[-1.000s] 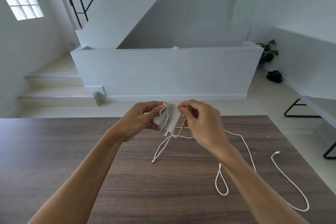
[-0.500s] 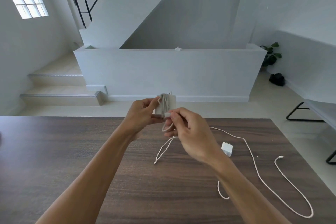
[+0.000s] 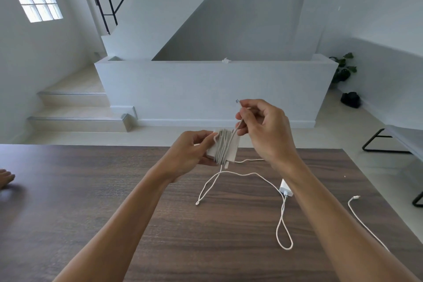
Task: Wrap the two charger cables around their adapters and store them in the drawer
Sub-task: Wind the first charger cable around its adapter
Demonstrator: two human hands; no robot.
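Observation:
My left hand (image 3: 191, 150) holds a white adapter (image 3: 223, 149) above the far part of the table, with several turns of its white cable wound around it. My right hand (image 3: 263, 128) is raised above and to the right of it, pinching the cable's free end; the connector tip (image 3: 237, 101) sticks out past my fingers. A second white adapter (image 3: 286, 188) lies on the wooden table (image 3: 91, 201), partly hidden by my right forearm. Its loose cable (image 3: 282, 231) loops across the table, with one end (image 3: 356, 197) at the right. No drawer is in view.
Another person's hand (image 3: 5, 177) rests on the table at the left edge. Beyond the table are a low white wall (image 3: 206, 89), steps at the left, and a black-legged bench (image 3: 393, 142) at the right.
My right hand has risen from below the adapter to above it, carrying the cable end up. The view has shifted so the second adapter shows beside my right forearm.

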